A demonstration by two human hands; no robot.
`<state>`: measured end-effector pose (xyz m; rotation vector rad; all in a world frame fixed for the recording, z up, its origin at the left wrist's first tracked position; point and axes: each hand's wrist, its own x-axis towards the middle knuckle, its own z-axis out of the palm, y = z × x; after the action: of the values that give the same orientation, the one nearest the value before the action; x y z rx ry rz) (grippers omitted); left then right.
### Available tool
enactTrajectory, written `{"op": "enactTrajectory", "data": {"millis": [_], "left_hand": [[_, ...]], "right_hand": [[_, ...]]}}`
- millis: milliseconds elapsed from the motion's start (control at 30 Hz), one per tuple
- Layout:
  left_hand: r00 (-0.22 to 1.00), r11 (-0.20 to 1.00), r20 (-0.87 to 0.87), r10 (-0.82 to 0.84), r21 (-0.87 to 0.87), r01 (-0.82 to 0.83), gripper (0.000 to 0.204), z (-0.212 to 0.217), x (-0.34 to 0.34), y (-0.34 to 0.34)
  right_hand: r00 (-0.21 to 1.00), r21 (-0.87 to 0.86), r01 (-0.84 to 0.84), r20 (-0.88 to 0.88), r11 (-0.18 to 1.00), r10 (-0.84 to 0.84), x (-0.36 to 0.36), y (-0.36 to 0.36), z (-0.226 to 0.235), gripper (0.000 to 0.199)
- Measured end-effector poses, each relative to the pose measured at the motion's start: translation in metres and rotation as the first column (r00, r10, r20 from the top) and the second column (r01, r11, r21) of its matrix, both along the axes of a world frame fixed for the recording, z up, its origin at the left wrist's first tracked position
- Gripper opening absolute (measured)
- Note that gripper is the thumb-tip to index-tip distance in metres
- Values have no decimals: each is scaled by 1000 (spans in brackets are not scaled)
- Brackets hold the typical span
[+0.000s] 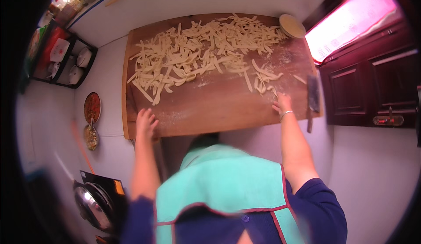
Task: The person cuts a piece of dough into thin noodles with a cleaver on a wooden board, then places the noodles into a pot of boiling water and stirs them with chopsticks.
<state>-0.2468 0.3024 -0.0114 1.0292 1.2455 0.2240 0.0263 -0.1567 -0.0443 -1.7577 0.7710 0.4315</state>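
On a large wooden board (210, 108) lies a wide, loose spread of flat, pale dough noodles (193, 51), with white flour scattered around them. A smaller clump of noodles (263, 78) sits apart, nearer to me on the right. My right hand (284, 103), with a bracelet at its wrist, is at the near end of that clump, its fingers bent and closed at the tip of one strip. Over the board's near left edge is my left hand (147, 123), fingers apart and holding nothing. A cleaver (312, 95) rests along the right edge, its handle toward me.
A round, pale disc-like thing (292, 26) stands at the board's far right corner. Dark red cabinet doors (366, 77) are on the right. A black rack (72, 64) with bowls, two plates of food (92, 105), and a pan with a shiny lid (93, 205) are on the left.
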Motion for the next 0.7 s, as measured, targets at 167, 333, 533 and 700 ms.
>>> {"op": "enactTrajectory", "data": {"millis": [167, 333, 533, 700], "left_hand": [[970, 972, -245, 3, 228, 54, 67, 0, 127, 56], [839, 845, -218, -499, 89, 527, 61, -20, 174, 49], [972, 969, -220, 87, 245, -31, 45, -23, 154, 70], [930, 969, -360, 76, 247, 17, 52, -28, 176, 57]], "right_hand": [[797, -419, -222, 441, 880, 411, 86, 114, -42, 38], [417, -273, -798, 393, 537, 819, 91, 224, 42, 38], [723, -720, -303, 253, 624, 643, 256, 89, 2, 43], [501, -899, -25, 367, 437, 783, 334, 96, -62, 46]]}}
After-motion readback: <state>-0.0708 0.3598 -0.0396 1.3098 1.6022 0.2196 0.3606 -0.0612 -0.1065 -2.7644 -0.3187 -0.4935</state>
